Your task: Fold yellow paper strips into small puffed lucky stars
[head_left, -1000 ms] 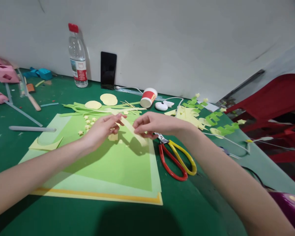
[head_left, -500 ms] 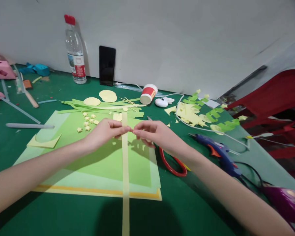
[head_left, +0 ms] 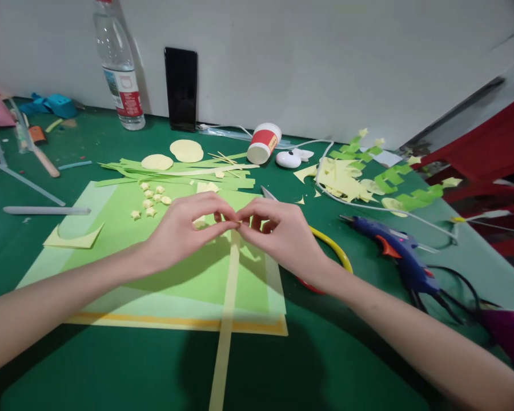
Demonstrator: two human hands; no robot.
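Note:
A long pale-yellow paper strip [head_left: 228, 308] hangs from my fingertips and runs down over the stacked sheets toward me. My left hand [head_left: 188, 228] pinches its top end between thumb and fingers. My right hand [head_left: 285, 231] meets it from the other side, thumb and index finger closed on the same end; the exact fold there is hidden. Below both hands lies the green paper sheet [head_left: 154, 279]. Several small folded paper stars [head_left: 148, 204] rest on it, left of my left hand. Scissors with red and yellow handles [head_left: 336, 251] lie partly under my right hand.
Green paper strips [head_left: 132, 174] and yellow paper circles [head_left: 186, 151] lie behind the sheets. A paper cup [head_left: 264, 144], phone [head_left: 181, 89] and water bottle [head_left: 119, 68] are at the wall. On the right are paper scraps [head_left: 340, 180], a white cable and a blue glue gun [head_left: 400, 251].
Both hands have come together and now pinch the strip's upper end, which no longer extends beyond my fingers. The strip slants toward the lower left. The camera view has shifted somewhat.

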